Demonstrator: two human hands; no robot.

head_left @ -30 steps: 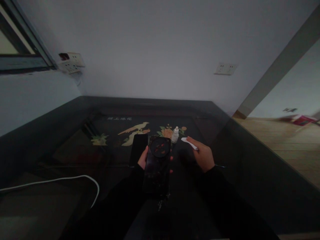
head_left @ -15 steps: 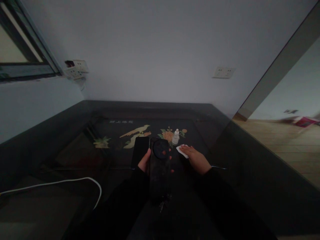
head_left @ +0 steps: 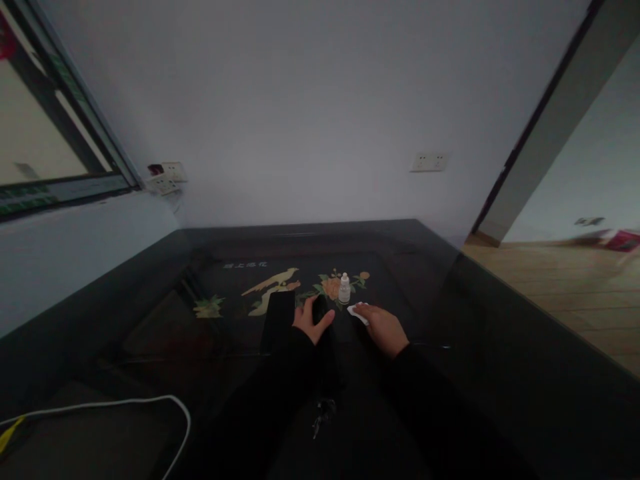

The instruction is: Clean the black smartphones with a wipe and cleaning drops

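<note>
My left hand (head_left: pixel 311 323) is wrapped over the top end of a dark phone (head_left: pixel 327 367), with thumb and fingers on either side. A small strap charm (head_left: pixel 324 412) hangs at the phone's lower end. My right hand (head_left: pixel 386 331) presses a small white wipe (head_left: pixel 357 311) to the glossy black tabletop (head_left: pixel 415 413), fingers over it. Just beyond the wipe stands a small white dropper bottle (head_left: pixel 345 291), upright and capped. To the left of my left hand lies a flat black rectangular object (head_left: pixel 279 321).
A white cable (head_left: pixel 125 402) curves across the left front. The tabletop bears a bird picture (head_left: pixel 273 283) and painted flowers (head_left: pixel 331 288). A wall (head_left: pixel 295 133) with sockets (head_left: pixel 429 162) rises behind; a window (head_left: pixel 60 133) is at left, wooden floor (head_left: pixel 550 287) at right.
The phone's back with its round camera faced me; now the phone is turned and my left hand reaches over its top. My right hand stays on the wipe. The view has tilted up.
</note>
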